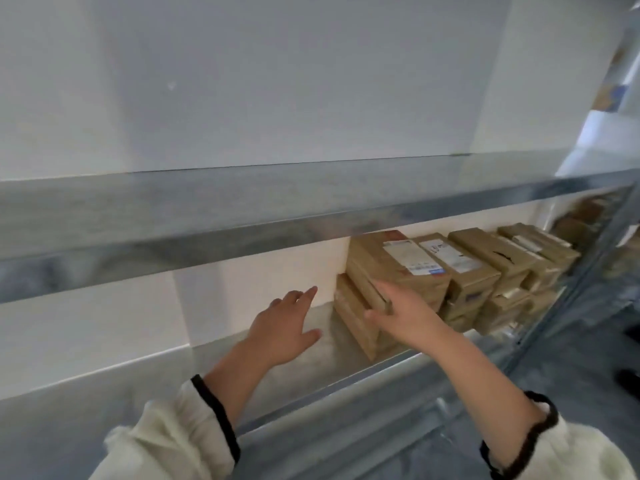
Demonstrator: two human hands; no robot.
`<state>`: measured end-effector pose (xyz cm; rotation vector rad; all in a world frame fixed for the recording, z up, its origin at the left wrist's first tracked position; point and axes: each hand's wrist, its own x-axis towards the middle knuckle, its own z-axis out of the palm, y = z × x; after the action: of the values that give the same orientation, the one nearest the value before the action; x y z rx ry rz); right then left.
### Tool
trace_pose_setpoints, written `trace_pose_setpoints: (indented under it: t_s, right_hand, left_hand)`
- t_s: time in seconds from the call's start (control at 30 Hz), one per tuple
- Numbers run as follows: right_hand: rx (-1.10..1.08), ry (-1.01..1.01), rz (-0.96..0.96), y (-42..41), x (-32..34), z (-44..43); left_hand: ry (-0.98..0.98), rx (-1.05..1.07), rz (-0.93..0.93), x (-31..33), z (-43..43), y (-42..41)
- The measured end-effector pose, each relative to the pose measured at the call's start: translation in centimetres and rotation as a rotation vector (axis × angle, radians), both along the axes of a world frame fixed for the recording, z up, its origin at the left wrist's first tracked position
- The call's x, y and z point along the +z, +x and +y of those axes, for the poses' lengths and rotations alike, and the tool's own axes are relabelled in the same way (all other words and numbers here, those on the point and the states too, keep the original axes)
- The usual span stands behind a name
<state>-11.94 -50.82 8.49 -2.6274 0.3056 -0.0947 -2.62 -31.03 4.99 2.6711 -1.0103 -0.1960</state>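
Right hand (398, 310) was outstretched, fingers clasped on top box (391, 268) by shelf (311, 368) front edge; left hand (287, 327) hovered, fingers spread.

Open bay on the bare grey metal shelf board (332, 344), at nine o'clock of the stack of brown cardboard boxes (374, 271). Reachable from six o'clock over the front lip, with the left hand (284, 327) spread flat inside it, well apart from the stack. Closed at twelve o'clock by the plain white back wall (273, 282) and capped overhead by the grey metal upper shelf beam (207, 244). Blocked at three o'clock by the stack, gripped at its near corner by the right hand (405, 315). Beyond that, blocked by the row of further labelled brown cartons (502, 268), packed touching one another toward two o'clock.
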Motion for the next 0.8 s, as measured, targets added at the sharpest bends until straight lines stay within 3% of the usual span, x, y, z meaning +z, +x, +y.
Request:
trace_pose_setpoints:
  t_s: [0.1, 0.27, 0.43, 0.63, 0.8]
  right_hand:
    - [-0.089, -0.037, -0.024, 0.3, 0.8, -6.8]
    - [-0.178, -0.068, -0.032, 3.0, 1.3, -15.4]
    - [-0.206, 0.018, 0.056, 6.1, 0.6, -18.9]
    - [-0.229, 0.21, 0.077, 8.3, -1.1, -20.3]
    - [-0.218, 0.244, 0.076, 8.7, -1.3, -21.2]
  left_hand:
    - [-0.135, 0.017, 0.106, 0.9, -7.2, 1.0]
    - [-0.445, 0.196, 0.51, 1.2, -17.0, 2.8]
    - [-0.525, 0.424, 0.804, 0.2, -21.4, 4.5]
    - [-0.526, 0.464, 0.923, -0.7, -22.2, 5.7]
    - [-0.533, 0.457, 0.864, -0.9, -22.5, 5.8]
